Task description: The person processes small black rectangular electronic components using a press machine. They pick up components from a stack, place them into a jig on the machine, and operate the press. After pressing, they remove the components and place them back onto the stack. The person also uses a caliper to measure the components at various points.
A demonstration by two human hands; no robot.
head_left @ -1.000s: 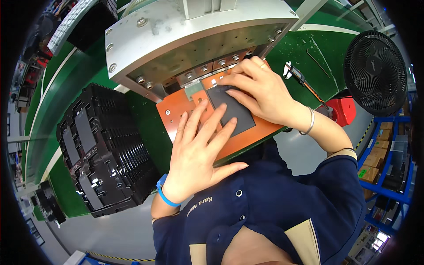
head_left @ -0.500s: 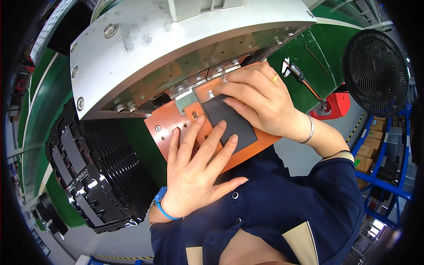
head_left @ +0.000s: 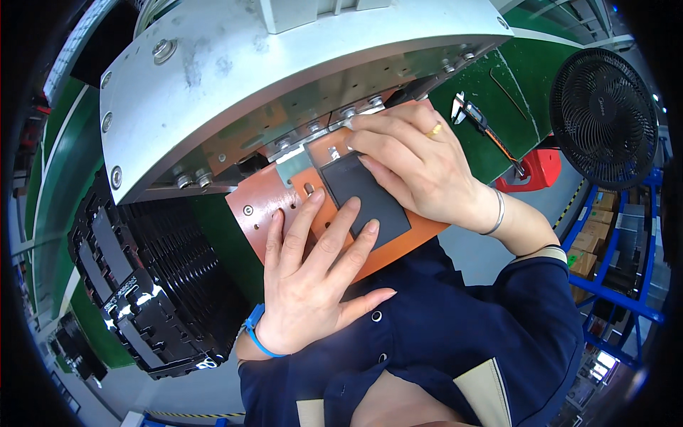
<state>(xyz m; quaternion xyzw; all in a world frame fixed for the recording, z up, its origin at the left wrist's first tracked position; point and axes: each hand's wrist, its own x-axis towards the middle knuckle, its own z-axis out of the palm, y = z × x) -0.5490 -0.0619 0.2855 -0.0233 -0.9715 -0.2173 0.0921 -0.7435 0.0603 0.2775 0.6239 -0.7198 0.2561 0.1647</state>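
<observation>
A dark grey rectangular plate point(head_left: 388, 212) lies on an orange fixture board point(head_left: 416, 231) under the machine's front edge. My left hand point(head_left: 306, 285) is spread flat, palm down, with its fingertips on the fixture and the plate's left side. The fingers of my right hand point(head_left: 430, 167) are bent and closed at the plate's upper right edge, the thumb resting on its surface. Fingertips of that hand reach up toward the metal strip with bolts point(head_left: 313, 128); exactly what they grip is partly hidden. A small shiny spot point(head_left: 333, 152) shows on the orange surface above the plate.
The big silver machine head point(head_left: 235, 85) overhangs the fixture. Black ribbed trays point(head_left: 163, 285) are stacked at left. On the green bench at right lie a digital caliper point(head_left: 484, 128) and a hex key point(head_left: 507, 92). Beyond are a red holder point(head_left: 537, 169) and black fan point(head_left: 601, 117).
The whole view has shifted slightly. My right fingertips have moved a little along the plate's upper edge; my left hand stays flat in place.
</observation>
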